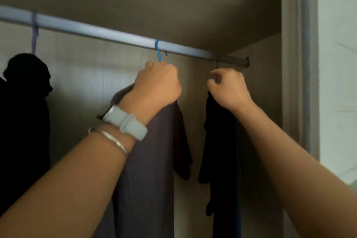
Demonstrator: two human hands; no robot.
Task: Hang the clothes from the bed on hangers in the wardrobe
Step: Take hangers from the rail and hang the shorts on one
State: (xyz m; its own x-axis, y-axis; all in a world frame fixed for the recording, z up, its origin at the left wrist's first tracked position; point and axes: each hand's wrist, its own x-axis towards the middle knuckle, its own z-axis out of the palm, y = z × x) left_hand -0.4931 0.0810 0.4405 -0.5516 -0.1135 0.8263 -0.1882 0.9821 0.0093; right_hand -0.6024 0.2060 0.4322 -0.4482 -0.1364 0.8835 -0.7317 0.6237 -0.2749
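Inside the wardrobe a pale metal rail point(116, 34) runs from upper left down to the right wall. My left hand point(157, 85) grips the neck of a blue hanger point(158, 50) whose hook sits over the rail; a dark grey garment point(146, 170) hangs from it below my wrist. My right hand point(228, 88) pinches the thin neck of a dark hanger point(217, 66) near the rail's right end, with a black garment point(222, 150) hanging under it. The hangers' shoulders are hidden by my hands and the cloth.
A purple hanger hook point(34, 31) sits on the rail at the far left, carrying a black garment point(25, 112). A shelf point(173, 6) closes the space above the rail. The wardrobe's right side panel point(289, 63) stands close to my right hand.
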